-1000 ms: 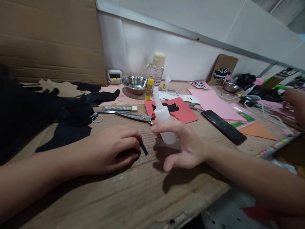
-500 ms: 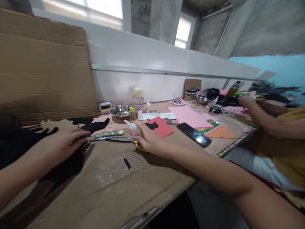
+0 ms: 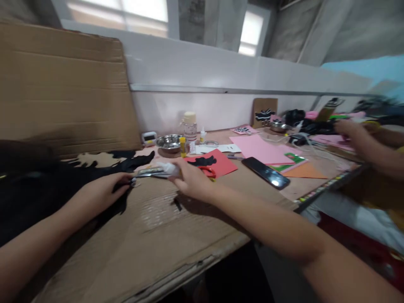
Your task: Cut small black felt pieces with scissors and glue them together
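My right hand (image 3: 194, 179) is closed around a white glue bottle (image 3: 170, 168) with a pointed nozzle, above the cardboard-covered table. Scissors with a red and yellow handle (image 3: 208, 171) lie beside this hand, at the edge of a red sheet (image 3: 225, 164). On that sheet rests a black cut-out (image 3: 202, 161). To the left, my left hand (image 3: 118, 185) has its fingers pinched together over black material (image 3: 121, 206); what they hold is dark and blurred. A narrow flat case (image 3: 150, 171) lies between the hands. Below my right hand is a small black scrap (image 3: 177, 205).
Behind stand a metal bowl (image 3: 168, 142), a glue stick (image 3: 182, 147), a lidded bottle (image 3: 190, 128) and another glue bottle (image 3: 202, 135). A phone (image 3: 265, 171) and pink sheets (image 3: 260, 149) lie right. A big cardboard sheet (image 3: 66, 90) leans left. A co-worker's arm (image 3: 362, 141) reaches in.
The view has shifted, and the scene sits further right. The scissors' handle, formerly under my right fingers, now shows to the right of that hand. My two hands remain close together.
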Tool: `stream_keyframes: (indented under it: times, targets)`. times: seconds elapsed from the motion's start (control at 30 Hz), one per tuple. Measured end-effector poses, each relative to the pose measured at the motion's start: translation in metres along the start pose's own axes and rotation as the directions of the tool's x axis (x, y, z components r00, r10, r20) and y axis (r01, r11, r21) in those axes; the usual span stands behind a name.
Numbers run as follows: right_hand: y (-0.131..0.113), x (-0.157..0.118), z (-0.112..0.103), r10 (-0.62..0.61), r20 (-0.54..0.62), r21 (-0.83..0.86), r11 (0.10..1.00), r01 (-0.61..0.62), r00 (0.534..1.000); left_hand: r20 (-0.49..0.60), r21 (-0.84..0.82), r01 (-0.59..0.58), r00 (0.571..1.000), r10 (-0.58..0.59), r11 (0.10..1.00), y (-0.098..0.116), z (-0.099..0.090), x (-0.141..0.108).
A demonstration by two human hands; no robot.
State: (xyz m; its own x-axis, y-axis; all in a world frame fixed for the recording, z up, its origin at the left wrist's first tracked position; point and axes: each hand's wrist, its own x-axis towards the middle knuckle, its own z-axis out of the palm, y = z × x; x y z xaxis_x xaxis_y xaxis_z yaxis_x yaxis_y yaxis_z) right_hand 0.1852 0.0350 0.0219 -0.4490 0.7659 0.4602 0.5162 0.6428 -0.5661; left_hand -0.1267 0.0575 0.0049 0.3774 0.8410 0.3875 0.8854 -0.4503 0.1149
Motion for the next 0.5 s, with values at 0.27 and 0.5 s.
stream_keyframes:
  times: [0.27, 0.5]
  targets:
    - [0.008, 0.005, 0.0, 0.02, -0.038, -0.007, 1.0, -0.02, 0.999, 0.047, -0.004, 0.03, 0.998, -0.03, 1.0, -0.012, 0.019, 0.0]
    - [0.002, 0.006, 0.002, -0.013, -0.004, -0.02, 1.0, 0.013, 1.0, 0.014, -0.053, 0.02, 1.0, -0.019, 0.998, -0.005, 0.019, 0.005]
